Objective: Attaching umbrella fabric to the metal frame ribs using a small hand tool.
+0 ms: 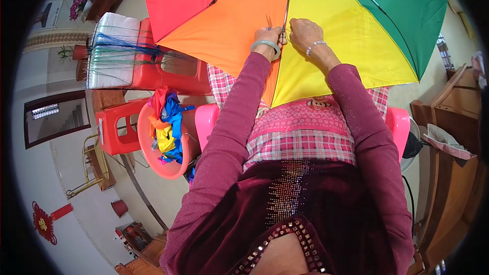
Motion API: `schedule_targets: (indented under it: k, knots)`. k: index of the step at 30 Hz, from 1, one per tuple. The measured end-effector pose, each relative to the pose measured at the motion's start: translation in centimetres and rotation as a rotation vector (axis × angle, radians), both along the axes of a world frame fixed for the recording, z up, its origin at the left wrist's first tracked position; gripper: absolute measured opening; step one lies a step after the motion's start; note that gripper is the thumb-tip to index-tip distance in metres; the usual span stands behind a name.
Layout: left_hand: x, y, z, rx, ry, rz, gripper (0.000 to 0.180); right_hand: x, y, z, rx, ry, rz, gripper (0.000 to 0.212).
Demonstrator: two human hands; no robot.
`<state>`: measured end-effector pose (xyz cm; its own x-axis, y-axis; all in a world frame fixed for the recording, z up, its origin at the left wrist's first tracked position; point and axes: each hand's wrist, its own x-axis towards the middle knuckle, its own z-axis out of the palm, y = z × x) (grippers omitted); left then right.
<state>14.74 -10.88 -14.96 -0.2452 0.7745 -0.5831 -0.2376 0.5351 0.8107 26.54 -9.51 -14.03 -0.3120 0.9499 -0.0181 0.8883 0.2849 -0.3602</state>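
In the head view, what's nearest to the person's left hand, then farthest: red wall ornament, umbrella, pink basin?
1. Umbrella, right at the left hand.
2. Pink basin, on the person's left.
3. Red ornament, far left, on the wall.

The broad fabric umbrella canopy (351,35) shows red, orange, yellow and green wedges, blue at its far right corner. Plum long sleeves (219,147) sparkle; the dark burgundy velvet top (331,193) glints with metallic studs. The cloth apron (303,145) joins pink-and-white plaid to a patterned pink band. A coral-pink round plastic basin (144,140) frames crumpled red, orange, yellow and blue cloth (165,137). The round bangle (265,42) is pale green.
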Motion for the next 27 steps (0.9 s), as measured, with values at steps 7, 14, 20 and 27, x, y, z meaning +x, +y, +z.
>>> schedule_targets:
  k: [7,14,20,27]
  knots:
    - [0.1,0.5,-0.7,-0.021,-0.075,0.070,0.010,-0.2,0.9,-1.9,0.093,0.189,0.056,0.013]
    - [1.0,0.5,-1.3,0.063,-0.141,0.149,0.009,0.1,0.5,-0.9,0.031,0.090,0.006,0.013]
    - [1.1,-0.1,-1.3,0.070,-0.043,0.280,0.010,1.2,0.1,0.1,-0.071,0.004,0.007,0.020]
    - [1.1,-0.2,-1.4,0.089,-0.143,0.255,0.014,2.4,0.2,0.7,-0.113,0.028,0.031,0.023]
